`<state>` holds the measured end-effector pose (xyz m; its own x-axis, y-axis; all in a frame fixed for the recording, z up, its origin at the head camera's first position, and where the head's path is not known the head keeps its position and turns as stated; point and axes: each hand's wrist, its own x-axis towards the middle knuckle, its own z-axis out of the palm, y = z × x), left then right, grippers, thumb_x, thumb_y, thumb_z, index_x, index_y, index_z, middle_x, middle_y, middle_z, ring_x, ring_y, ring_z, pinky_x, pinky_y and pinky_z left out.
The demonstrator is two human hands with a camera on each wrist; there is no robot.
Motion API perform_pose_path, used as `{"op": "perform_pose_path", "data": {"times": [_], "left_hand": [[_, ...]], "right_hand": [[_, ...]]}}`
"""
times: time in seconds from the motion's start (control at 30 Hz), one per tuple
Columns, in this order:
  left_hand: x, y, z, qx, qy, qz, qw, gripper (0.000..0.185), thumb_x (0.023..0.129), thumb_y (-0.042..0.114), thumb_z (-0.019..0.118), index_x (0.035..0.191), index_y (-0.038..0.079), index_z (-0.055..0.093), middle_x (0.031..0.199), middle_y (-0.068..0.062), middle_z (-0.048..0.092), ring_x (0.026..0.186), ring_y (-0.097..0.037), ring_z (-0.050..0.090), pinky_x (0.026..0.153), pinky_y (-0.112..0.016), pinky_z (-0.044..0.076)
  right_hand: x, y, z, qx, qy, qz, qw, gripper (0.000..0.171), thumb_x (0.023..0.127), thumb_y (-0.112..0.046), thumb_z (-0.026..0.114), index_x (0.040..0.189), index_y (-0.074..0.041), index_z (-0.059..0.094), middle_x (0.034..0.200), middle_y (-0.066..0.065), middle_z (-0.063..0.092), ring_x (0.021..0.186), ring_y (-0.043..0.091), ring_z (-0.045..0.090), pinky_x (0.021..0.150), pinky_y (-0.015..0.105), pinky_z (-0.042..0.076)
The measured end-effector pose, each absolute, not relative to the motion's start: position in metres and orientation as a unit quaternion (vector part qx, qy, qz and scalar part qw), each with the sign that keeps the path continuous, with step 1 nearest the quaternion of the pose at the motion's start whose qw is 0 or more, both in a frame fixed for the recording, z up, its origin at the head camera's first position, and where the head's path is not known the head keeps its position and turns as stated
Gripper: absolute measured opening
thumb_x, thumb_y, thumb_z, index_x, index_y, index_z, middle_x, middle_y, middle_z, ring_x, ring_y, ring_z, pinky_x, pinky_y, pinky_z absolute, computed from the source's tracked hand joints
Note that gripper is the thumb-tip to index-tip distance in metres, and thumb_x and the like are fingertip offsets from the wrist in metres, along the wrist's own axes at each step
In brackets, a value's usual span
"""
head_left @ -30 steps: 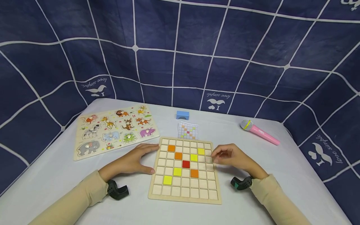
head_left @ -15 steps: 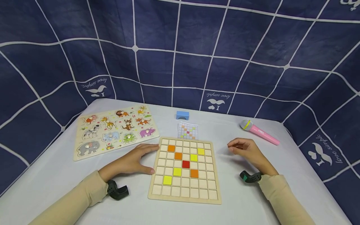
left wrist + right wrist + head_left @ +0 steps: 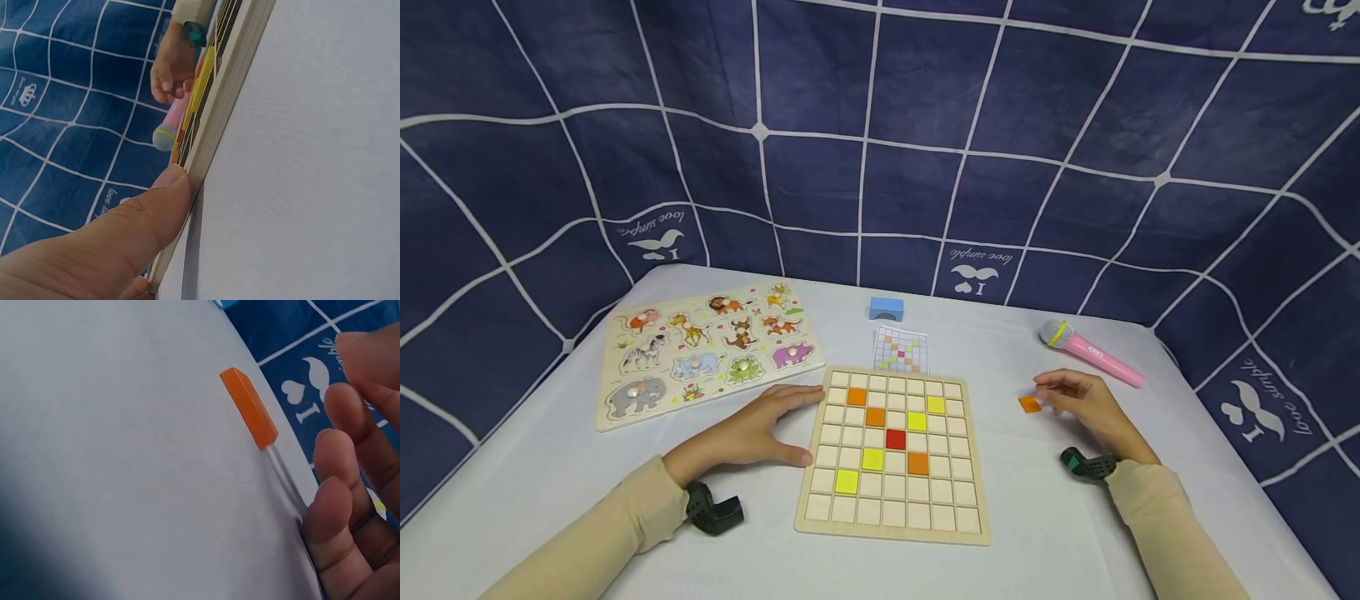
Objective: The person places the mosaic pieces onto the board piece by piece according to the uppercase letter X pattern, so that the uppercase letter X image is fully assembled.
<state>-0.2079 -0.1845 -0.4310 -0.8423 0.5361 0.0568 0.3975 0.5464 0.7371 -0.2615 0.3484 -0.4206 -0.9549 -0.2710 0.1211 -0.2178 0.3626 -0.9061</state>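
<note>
A square wooden grid board (image 3: 893, 512) lies on the white tabletop with red, orange and yellow tiles in some of its cells. My left hand (image 3: 748, 429) rests at the board's left side, its thumb (image 3: 169, 200) touching the edge in the left wrist view. Right of the board, a loose orange tile (image 3: 1029, 404) lies on the cloth. Close beside that tile is my right hand (image 3: 1086, 408), fingers loosely bent and holding nothing. The right wrist view shows the orange tile (image 3: 250, 407) apart from the fingertips (image 3: 333, 503).
A printed pattern card (image 3: 901, 348) lies behind the board, with a blue block (image 3: 887, 309) beyond it. The animal peg puzzle (image 3: 707, 346) is at the left. A pink toy microphone (image 3: 1097, 356) lies behind my right hand. Dark blue cloth (image 3: 820, 183) hangs around the table.
My right hand has moved right, away from the board's right edge. An orange tile, not visible in the earlier frames, now shows on the cloth by its fingers. My left hand has stayed put.
</note>
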Motion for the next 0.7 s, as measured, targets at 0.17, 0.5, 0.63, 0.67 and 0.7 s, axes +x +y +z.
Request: {"op": "perform_pose_path", "data": {"times": [0.17,0.5,0.63,0.67,0.7], "left_hand": [[-0.208,-0.185,-0.431,0.267,0.876,0.393,0.086,0.094,0.083,0.039,0.094,0.158,0.001,0.052,0.166,-0.019,0.047,0.152,-0.047,0.037,0.122,-0.073,0.027],[-0.208,-0.184,-0.432,0.266,0.876,0.392,0.086,0.095,0.083,0.04,0.095,0.158,0.001,0.052,0.166,-0.02,0.046,0.152,-0.048,0.037,0.122,-0.073,0.027],[-0.209,-0.185,-0.433,0.266,0.876,0.392,0.087,0.095,0.083,0.04,0.095,0.159,0.001,0.052,0.166,-0.02,0.046,0.153,-0.048,0.036,0.122,-0.073,0.027],[-0.209,-0.185,-0.433,0.266,0.877,0.392,0.087,0.095,0.083,0.04,0.095,0.159,0.001,0.052,0.166,-0.02,0.046,0.153,-0.048,0.036,0.122,-0.073,0.027],[-0.209,-0.185,-0.433,0.265,0.877,0.392,0.087,0.095,0.083,0.04,0.095,0.159,0.001,0.052,0.166,-0.019,0.046,0.153,-0.048,0.036,0.122,-0.073,0.027]], "right_hand": [[-0.264,0.357,-0.424,-0.141,0.826,-0.542,0.06,0.035,0.101,0.002,0.069,0.13,0.02,0.063,0.11,-0.015,0.077,0.096,0.004,0.069,0.079,0.018,0.056],[-0.266,0.359,-0.424,-0.163,0.852,-0.488,0.093,0.039,0.098,0.001,0.075,0.133,0.016,0.066,0.106,-0.006,0.074,0.083,0.008,0.06,0.073,0.017,0.052],[-0.266,0.357,-0.424,-0.18,0.866,-0.46,0.075,0.036,0.096,0.002,0.076,0.129,0.014,0.069,0.106,0.003,0.071,0.081,0.009,0.057,0.069,0.017,0.049],[-0.266,0.356,-0.423,-0.186,0.869,-0.453,0.071,0.035,0.096,0.003,0.076,0.128,0.014,0.07,0.106,0.006,0.07,0.082,0.008,0.057,0.069,0.017,0.048],[-0.266,0.355,-0.423,-0.189,0.871,-0.448,0.067,0.033,0.095,0.003,0.076,0.127,0.013,0.071,0.107,0.008,0.068,0.082,0.008,0.056,0.069,0.017,0.048]]}}
